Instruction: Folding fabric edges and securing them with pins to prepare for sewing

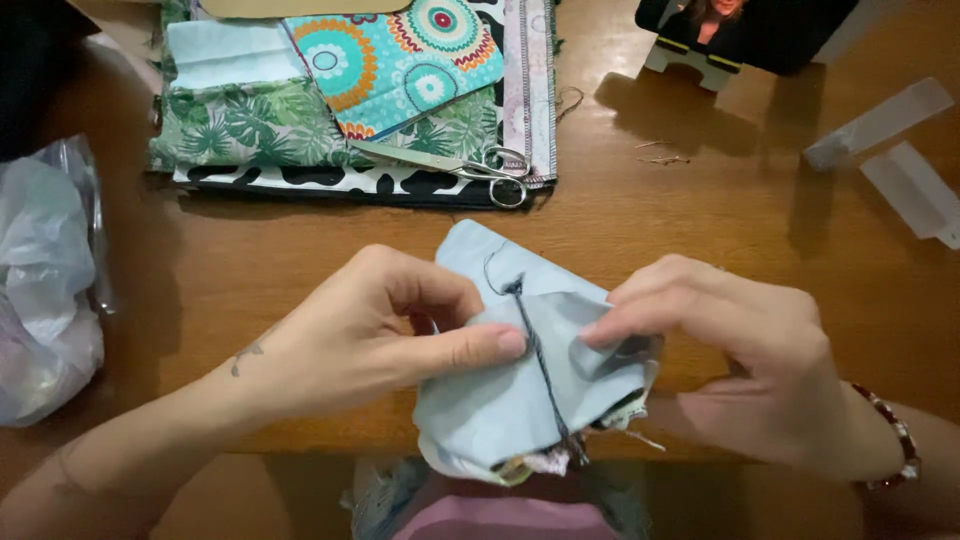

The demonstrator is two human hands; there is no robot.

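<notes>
- Head view: left hand [350,335] pinching the left side of a pale blue cloth piece [520,400], thumb pressed beside a dark stitched seam [535,360].
- Right hand [745,355] closed on the cloth's right edge, fingertips tucked into a fold.
- Cloth held over the near edge of the wooden table [700,210].
- Farther back: scissors [450,163] lying on a stack of patterned fabrics [300,120].
- Far left: plastic bag [40,280].
</notes>
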